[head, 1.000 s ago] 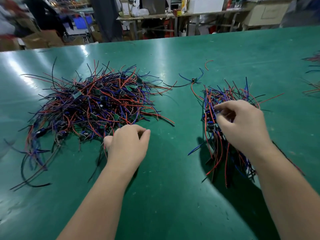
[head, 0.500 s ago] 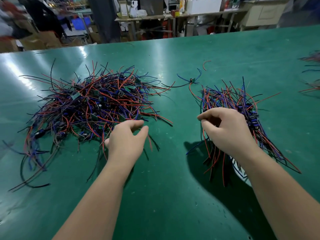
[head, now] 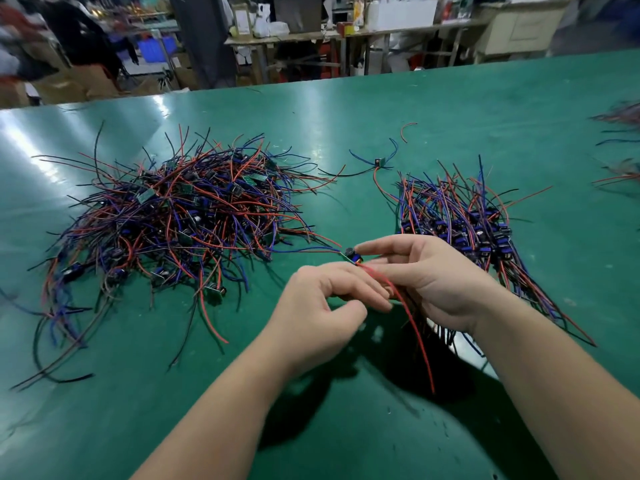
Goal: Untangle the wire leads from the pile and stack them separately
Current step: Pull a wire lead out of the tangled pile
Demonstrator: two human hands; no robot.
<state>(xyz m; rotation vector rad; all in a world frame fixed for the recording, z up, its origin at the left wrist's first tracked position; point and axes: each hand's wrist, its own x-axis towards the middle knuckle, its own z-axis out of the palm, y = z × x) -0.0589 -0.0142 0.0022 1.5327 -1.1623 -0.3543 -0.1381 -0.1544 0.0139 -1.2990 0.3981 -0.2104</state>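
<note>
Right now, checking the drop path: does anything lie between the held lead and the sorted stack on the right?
Nothing visible does. The lead, held in both the left hand and right hand, hangs just left of the sorted stack, with only bare table between. Its far wires run toward the tangled pile.
</note>
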